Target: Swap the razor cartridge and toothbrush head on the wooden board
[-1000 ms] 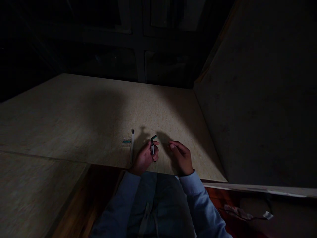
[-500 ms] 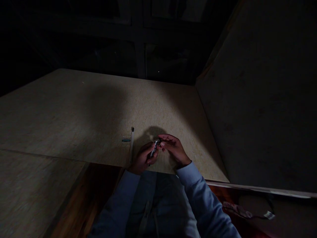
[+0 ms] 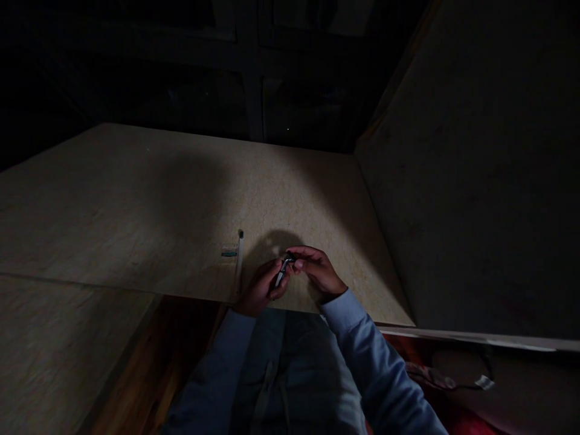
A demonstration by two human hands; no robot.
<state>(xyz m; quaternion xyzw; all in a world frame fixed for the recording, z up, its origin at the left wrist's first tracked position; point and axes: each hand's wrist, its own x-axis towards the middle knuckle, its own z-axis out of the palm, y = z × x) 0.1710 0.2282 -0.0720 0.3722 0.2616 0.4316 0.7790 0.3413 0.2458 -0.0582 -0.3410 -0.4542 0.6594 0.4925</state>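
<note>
Change noted: R hand [image 3: 319,270], clear of the razor [image 3: 280,278] approx. 1 sec ago, now has thumb & fingers pinched at its head end; work is thus two-handed. L hand [image 3: 263,286] clamped round handle. Razor held over bench [image 3: 312,193], nr front edge. White stick [image 3: 240,263] & clear pack [image 3: 229,254] to L, untouched. Head detail obscured.

On the table [image 3: 281,187], a stick [image 3: 240,260] lies left of the razor [image 3: 280,277].
</note>
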